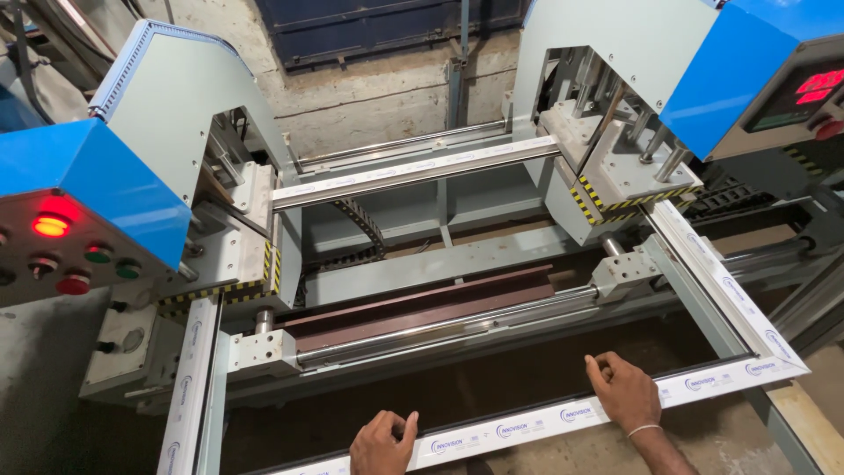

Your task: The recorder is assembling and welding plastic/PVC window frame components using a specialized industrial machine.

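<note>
Head view. The white window frame lay flat in the two-head welding machine: its far rail spanned between the left weld head and the right weld head, its side rails ran back toward the person, and its near rail crossed the bottom of the picture.

The left hand rested on the near rail, fingers curled over the inner edge, thumb raised; the grip appeared loose, not a full clasp. The right hand lay palm down on the same rail, fingers spread and extended past the inner edge, closed on nothing.

Hazards, as judged:
- The red lamp on the left control panel was lit, so the machine was probably powered. Fingers over the rail edge risked pinching if a head or clamp moved.
- Uneven pressure from the two hands could have skewed the frame and shifted the far corners in the heads.
- The welded near-right corner overhung the bed; a downward load there could have strained the joint.
</note>
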